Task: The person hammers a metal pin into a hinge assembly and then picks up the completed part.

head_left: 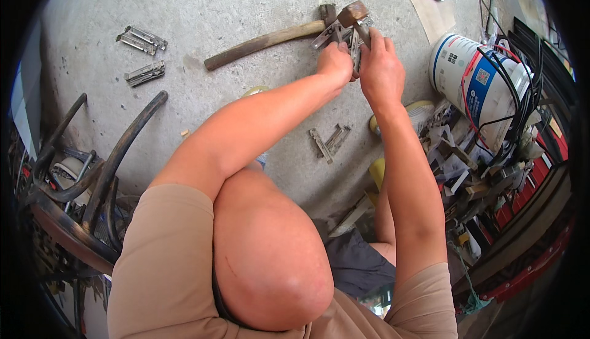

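My right hand (382, 71) is closed around the handle of a hammer with a rusty, blocky head (353, 14). Beside it, my left hand (335, 64) grips a small metal piece, whose lower part the fingers hide. Several slim metal brackets (325, 36) lie under and around the hammer head. A second hammer rests on the concrete floor, its worn wooden handle (262, 45) pointing left and its dark head (327, 14) touching the bracket area. Nearer to me on the floor lie more metal brackets (329, 143), and two groups of them (142, 39) sit at the upper left.
A white and blue plastic bucket (479, 81) with black cables lies tilted at the right, above a heap of scrap (465, 154). Curved dark metal tubing (124, 154) stands at the left. Cardboard (431, 14) lies at the upper right. My bent knee (272, 256) is below my forearms.
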Tool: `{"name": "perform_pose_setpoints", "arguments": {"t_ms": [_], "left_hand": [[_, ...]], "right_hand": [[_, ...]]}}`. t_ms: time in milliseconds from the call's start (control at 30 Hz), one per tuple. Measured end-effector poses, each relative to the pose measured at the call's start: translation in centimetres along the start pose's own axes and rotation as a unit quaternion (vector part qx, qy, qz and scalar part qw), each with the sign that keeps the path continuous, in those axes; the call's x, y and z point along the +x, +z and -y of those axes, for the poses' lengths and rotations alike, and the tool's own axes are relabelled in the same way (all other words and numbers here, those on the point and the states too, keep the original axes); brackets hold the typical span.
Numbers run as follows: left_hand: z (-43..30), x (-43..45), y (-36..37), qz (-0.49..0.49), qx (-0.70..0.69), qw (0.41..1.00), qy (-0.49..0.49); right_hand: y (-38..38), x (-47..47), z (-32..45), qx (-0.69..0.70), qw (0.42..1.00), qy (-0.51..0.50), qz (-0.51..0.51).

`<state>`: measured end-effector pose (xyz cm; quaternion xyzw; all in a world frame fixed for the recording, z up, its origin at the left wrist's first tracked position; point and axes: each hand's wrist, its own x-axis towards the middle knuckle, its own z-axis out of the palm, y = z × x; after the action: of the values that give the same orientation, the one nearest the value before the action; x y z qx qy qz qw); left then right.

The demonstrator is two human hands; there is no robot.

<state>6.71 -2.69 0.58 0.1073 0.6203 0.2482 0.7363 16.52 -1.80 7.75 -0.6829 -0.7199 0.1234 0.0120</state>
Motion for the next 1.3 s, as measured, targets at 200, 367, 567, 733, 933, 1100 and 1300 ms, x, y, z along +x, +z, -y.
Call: {"name": "perform_pose_setpoints", "arguments": {"t_ms": [200, 367, 567, 733, 933, 1100, 1300], "left_hand": [[0.1, 0.0, -0.3, -0.004, 0.01, 1.0, -0.007], [-0.2, -0.2, -0.1, -0.008, 0.01, 1.0, 0.004], [3.0, 2.4, -0.1, -0.042, 0.1, 0.993, 0.044], [0.6, 0.3, 0.1, -0.049, 0.128, 0.99, 0.016], [0.6, -0.6, 0.5, -0.066, 0.083, 0.994, 0.013], [1.9, 0.0, 0.8, -0.116, 0.204, 0.97, 0.067], [1.8, -0.8, 0.6, -0.108, 0.2, 0.972, 0.05]], "right_hand": [[0.0, -0.7, -0.4, -0.025, 0.997, -0.024, 0.064], [-0.4, -0.5, 0.4, 0.035, 0.999, -0.002, -0.025], [-0.2, -0.1, 0.6, 0.008, 0.999, -0.011, 0.047], [0.2, -1.4, 0.6, 0.047, 0.998, 0.014, -0.048], [-0.7, -0.8, 1.0, 0.045, 0.998, 0.028, -0.03], [0.7, -1.5, -1.0, 0.0, 0.999, 0.012, 0.049], [1.3, -2.9, -0.7, 0.098, 0.99, 0.029, -0.099]]}}
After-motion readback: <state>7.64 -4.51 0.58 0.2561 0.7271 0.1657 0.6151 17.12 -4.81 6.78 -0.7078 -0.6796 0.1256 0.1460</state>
